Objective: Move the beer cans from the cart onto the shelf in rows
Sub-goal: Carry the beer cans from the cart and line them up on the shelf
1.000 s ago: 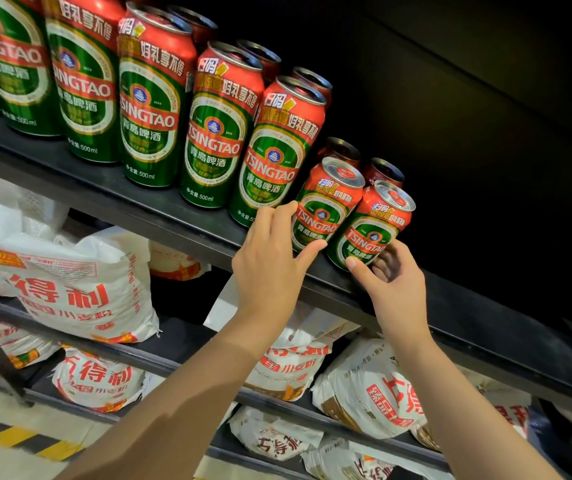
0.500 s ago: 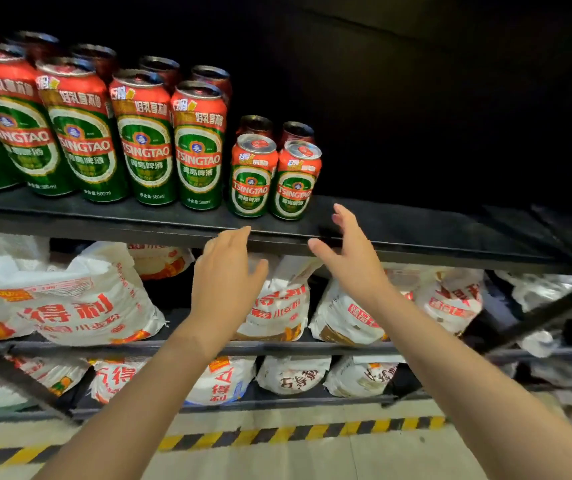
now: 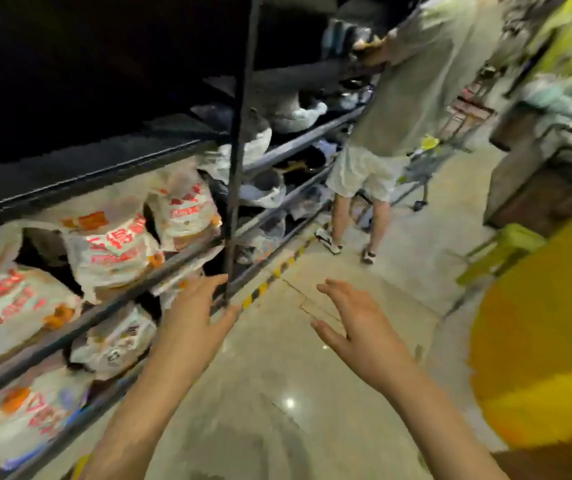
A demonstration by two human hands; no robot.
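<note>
Hovering empty over the aisle floor, head view, heavy blur.
I see left hand point(image 3: 194, 323) and right hand point(image 3: 357, 327) both with fingers spread, holding nothing; shelf point(image 3: 80, 174) edge at left above white sacks point(image 3: 111, 247); I can't find any beer cans or cart.

The shelf upright point(image 3: 239, 147) stood ahead of you. Left of it, sacks point(image 3: 111, 251) lay on the lower shelves; a bare shelf board point(image 3: 80, 168) ran above them. Right of it, farther back, another person point(image 3: 416, 98) stood, a cart point(image 3: 423, 168) beyond them.
</note>
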